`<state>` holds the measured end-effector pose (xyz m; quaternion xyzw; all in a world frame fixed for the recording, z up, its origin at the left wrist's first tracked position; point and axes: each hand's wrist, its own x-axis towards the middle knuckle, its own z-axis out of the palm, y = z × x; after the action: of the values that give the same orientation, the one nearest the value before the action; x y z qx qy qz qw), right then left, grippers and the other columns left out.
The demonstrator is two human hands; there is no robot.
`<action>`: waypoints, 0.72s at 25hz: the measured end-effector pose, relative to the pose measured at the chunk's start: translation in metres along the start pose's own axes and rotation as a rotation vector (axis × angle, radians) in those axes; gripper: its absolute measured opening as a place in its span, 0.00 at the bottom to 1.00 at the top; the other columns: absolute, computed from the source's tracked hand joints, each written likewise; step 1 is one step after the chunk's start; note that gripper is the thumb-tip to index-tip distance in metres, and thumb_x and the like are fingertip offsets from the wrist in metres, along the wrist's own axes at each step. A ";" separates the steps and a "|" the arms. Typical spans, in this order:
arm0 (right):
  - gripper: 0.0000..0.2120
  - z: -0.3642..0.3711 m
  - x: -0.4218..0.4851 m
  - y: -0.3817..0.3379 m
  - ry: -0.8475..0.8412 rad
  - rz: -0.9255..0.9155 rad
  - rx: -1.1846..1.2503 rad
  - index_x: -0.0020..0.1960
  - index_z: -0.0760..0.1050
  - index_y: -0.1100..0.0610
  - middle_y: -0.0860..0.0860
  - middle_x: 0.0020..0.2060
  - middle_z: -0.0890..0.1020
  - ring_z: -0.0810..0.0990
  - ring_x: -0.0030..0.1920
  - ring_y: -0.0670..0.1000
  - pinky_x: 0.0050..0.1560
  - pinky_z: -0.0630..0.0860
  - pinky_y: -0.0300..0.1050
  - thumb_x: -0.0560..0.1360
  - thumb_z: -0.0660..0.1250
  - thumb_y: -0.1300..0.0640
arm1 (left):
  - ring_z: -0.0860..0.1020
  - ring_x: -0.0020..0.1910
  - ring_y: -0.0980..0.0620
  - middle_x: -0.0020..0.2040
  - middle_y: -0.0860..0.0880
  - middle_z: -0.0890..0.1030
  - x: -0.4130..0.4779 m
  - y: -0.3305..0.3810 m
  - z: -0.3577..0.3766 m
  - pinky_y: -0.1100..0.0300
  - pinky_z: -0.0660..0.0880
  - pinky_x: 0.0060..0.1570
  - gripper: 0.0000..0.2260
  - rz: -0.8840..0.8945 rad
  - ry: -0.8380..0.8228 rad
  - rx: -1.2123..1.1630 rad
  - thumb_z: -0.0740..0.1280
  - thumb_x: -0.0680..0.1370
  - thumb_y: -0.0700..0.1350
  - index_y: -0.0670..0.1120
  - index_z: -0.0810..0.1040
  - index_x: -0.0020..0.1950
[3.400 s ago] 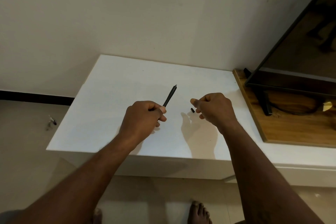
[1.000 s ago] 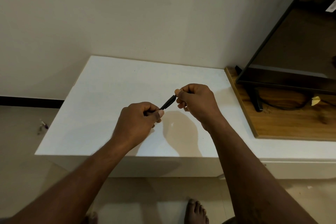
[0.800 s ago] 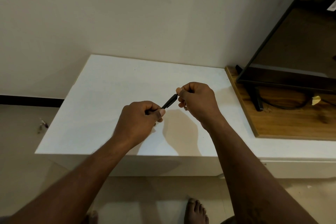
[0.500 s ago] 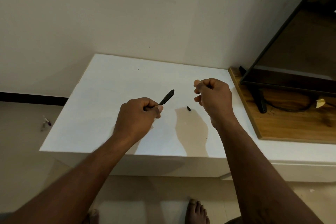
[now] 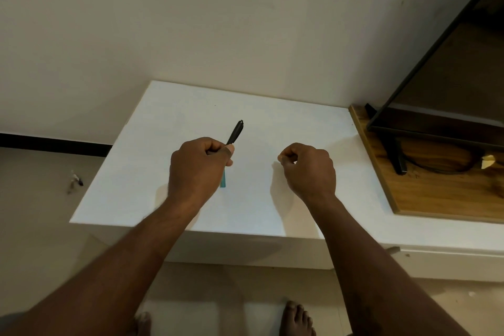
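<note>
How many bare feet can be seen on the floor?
2. One bare foot stands at the bottom edge, below the right forearm; the other foot is beside the left forearm, mostly cut off by the frame.

I am seeing soft, warm, rather dim room light, and the flat white worktop [image 5: 272,117] is catching most of it. The bare left hand [image 5: 199,166] and the bare right hand [image 5: 308,169] are casting soft grey shadows to their left, so light is arriving from the right. The wide lens is bending the frame edges, and the forearms are blurring slightly low down.
</note>
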<state>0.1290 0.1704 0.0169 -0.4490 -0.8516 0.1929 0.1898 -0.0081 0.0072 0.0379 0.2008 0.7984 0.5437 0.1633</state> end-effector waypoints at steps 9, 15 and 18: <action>0.08 0.006 -0.001 -0.004 -0.008 -0.046 -0.191 0.51 0.85 0.48 0.49 0.43 0.87 0.84 0.43 0.57 0.39 0.77 0.45 0.78 0.68 0.56 | 0.83 0.32 0.56 0.35 0.61 0.86 -0.001 0.000 0.001 0.59 0.80 0.40 0.09 0.026 -0.061 0.040 0.72 0.78 0.53 0.52 0.84 0.40; 0.05 -0.028 0.009 -0.016 0.155 0.025 0.114 0.44 0.85 0.47 0.40 0.37 0.86 0.84 0.36 0.43 0.36 0.72 0.37 0.78 0.71 0.54 | 0.84 0.38 0.56 0.35 0.59 0.86 0.000 -0.001 0.001 0.52 0.82 0.47 0.10 0.029 -0.071 0.056 0.72 0.78 0.54 0.52 0.84 0.39; 0.06 -0.039 0.004 -0.026 0.197 0.019 0.220 0.43 0.83 0.47 0.38 0.36 0.84 0.83 0.32 0.40 0.37 0.74 0.38 0.78 0.72 0.49 | 0.84 0.38 0.57 0.35 0.60 0.86 0.000 -0.002 0.002 0.51 0.82 0.48 0.10 0.030 -0.074 0.069 0.72 0.78 0.54 0.52 0.84 0.39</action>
<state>0.1281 0.1667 0.0633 -0.4504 -0.7981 0.2421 0.3188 -0.0071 0.0079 0.0353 0.2381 0.8071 0.5102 0.1776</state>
